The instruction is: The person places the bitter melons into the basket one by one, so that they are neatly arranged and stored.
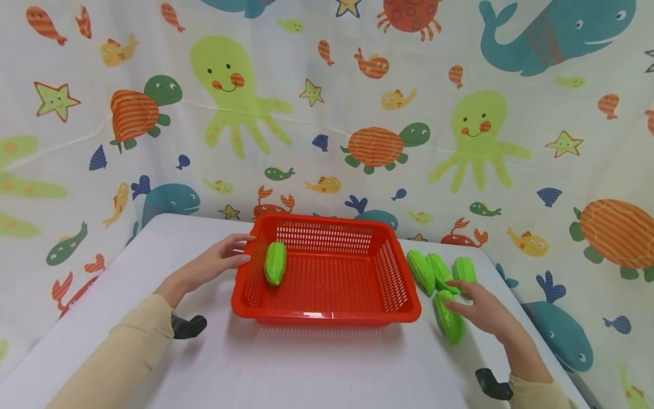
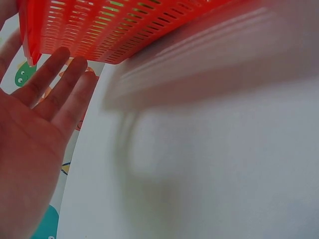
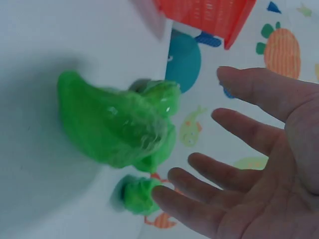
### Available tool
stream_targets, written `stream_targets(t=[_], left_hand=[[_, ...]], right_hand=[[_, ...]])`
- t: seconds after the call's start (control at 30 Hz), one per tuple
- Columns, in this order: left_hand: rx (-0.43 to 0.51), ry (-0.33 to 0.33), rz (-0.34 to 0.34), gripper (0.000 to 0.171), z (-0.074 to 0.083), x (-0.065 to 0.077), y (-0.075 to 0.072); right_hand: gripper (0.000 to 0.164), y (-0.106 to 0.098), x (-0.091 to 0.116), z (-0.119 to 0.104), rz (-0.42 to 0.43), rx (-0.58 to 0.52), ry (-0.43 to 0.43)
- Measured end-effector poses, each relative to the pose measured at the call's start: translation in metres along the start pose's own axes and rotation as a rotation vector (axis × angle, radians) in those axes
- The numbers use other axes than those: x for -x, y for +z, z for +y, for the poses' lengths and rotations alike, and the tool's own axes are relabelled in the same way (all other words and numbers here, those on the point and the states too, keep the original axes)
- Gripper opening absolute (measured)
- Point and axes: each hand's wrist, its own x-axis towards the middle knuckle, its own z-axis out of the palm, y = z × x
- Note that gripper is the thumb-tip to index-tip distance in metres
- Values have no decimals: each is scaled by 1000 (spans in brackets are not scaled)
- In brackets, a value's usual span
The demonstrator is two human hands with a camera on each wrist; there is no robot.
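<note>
A red plastic basket (image 1: 327, 319) stands on the table, with one green ridged gourd (image 1: 276, 263) lying inside at its left end. My left hand (image 1: 217, 262) is at the basket's left rim, and in the left wrist view its fingers (image 2: 67, 94) stretch out straight against the basket's outer side. Over the gourds right of the basket hovers my right hand (image 1: 482, 307), fingers spread and nothing in the palm. Nearest to it is a larger, glossy green gourd (image 3: 109, 122). Behind that lie two gourds side by side, one of them the leftmost gourd (image 1: 421, 271), and a shorter gourd (image 1: 465, 269) farther right.
A white table (image 1: 306, 369) carries everything. Right behind it hangs a curtain (image 1: 317, 113) printed with sea animals. Dark curved wrist mounts (image 1: 189, 327) stick out below both forearms. The basket's slotted walls flare outward at the rim.
</note>
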Motion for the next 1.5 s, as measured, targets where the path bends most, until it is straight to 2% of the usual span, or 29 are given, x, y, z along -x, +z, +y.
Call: stream_targets(t=[0.2,0.37,0.53,0.73,1.17,1.5], left_hand=[[-7,-1,1,68,1,-1,0],[-4,3,-4,68,-1,-1,1],[0,4,-12,67,-1,-1,2],[-3,6,-12,67,2,-1,2],[-3,1,-6,67,1,0,1],[-7,6,2,68,0,1,1]], right_hand=[[55,3,0,15,-66,7,-20],[55,10,-1,27,-143,-100,39],[58,17,0,35,-170,-212,80],[60,22,1,38,-172,-301,94],[62,25,-1,40,-136,-293,78],[70,32,-8,46,-80,-276,97]])
